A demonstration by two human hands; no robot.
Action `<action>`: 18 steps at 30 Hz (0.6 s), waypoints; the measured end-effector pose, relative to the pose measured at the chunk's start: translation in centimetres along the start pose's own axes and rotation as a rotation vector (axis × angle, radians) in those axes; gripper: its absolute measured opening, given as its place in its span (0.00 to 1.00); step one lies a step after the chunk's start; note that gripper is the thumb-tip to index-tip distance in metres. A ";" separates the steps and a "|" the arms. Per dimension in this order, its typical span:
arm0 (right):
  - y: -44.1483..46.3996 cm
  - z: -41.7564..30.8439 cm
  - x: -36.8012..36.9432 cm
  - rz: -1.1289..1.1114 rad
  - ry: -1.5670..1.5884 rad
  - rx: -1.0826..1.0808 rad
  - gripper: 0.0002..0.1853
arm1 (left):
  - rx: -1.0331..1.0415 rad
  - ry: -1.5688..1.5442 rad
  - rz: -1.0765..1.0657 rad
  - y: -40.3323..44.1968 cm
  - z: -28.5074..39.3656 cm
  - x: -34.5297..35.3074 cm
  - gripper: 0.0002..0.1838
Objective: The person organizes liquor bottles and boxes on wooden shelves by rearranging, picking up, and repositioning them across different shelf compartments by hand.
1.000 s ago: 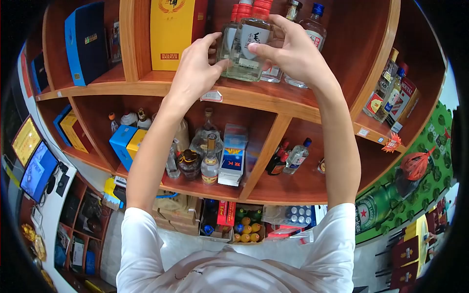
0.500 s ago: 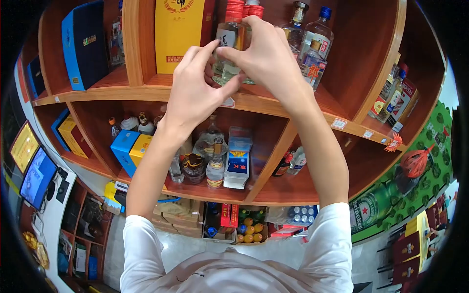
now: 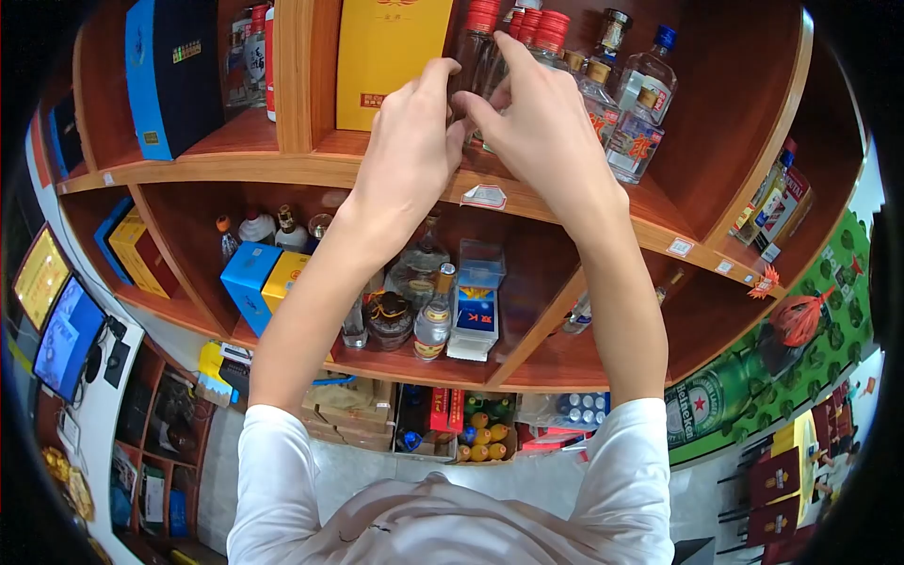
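Note:
Both hands reach up to the upper shelf, around a red-capped clear bottle (image 3: 480,47) that stands beside the yellow box (image 3: 394,61). My left hand (image 3: 411,137) is on the bottle's left side, its fingers curved against the glass. On the right side, my right hand (image 3: 537,113) has its thumb and fingers around the same bottle, which they partly hide. More red-capped bottles (image 3: 548,33) stand just behind my right hand. Farther right are small clear bottles (image 3: 633,146) and a blue-capped bottle (image 3: 650,75).
A blue box (image 3: 174,80) stands in the upper left compartment. The wooden shelf edge (image 3: 226,169) runs below my hands, with a price tag (image 3: 483,196) on it. Bottles, a blue box (image 3: 252,282) and a carton (image 3: 474,320) fill the lower shelf.
The hands have closed in around a red-capped bottle and shifted it left, next to the yellow box. Small bottles once behind my right arm now show. The view has shifted slightly.

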State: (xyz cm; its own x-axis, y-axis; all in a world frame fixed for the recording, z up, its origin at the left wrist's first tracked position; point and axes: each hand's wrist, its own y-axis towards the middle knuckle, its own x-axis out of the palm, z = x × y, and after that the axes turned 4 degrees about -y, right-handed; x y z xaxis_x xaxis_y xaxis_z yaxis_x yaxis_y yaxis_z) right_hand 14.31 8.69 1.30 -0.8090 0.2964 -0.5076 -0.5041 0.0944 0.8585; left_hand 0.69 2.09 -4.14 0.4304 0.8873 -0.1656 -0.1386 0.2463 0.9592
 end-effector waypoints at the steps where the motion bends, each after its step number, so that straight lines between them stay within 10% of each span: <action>1: -0.3 0.1 0.1 0.014 0.033 0.006 0.20 | -0.030 -0.011 -0.008 0.2 0.5 -0.2 0.19; 12: -5.1 3.2 -0.5 -0.099 0.353 0.235 0.14 | -0.191 0.410 -0.034 0.4 1.5 0.7 0.09; 18: -5.1 4.4 -1.0 -0.247 0.660 0.298 0.17 | 0.221 0.180 0.183 -3.0 3.3 0.0 0.10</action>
State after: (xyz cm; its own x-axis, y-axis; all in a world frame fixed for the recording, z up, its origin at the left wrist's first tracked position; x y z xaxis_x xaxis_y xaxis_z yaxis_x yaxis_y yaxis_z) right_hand 19.03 12.08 -2.21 -0.7437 -0.3873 -0.5448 -0.6664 0.3646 0.6504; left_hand 4.06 0.08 -6.21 0.2487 0.9686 -0.0046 0.0060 0.0032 1.0000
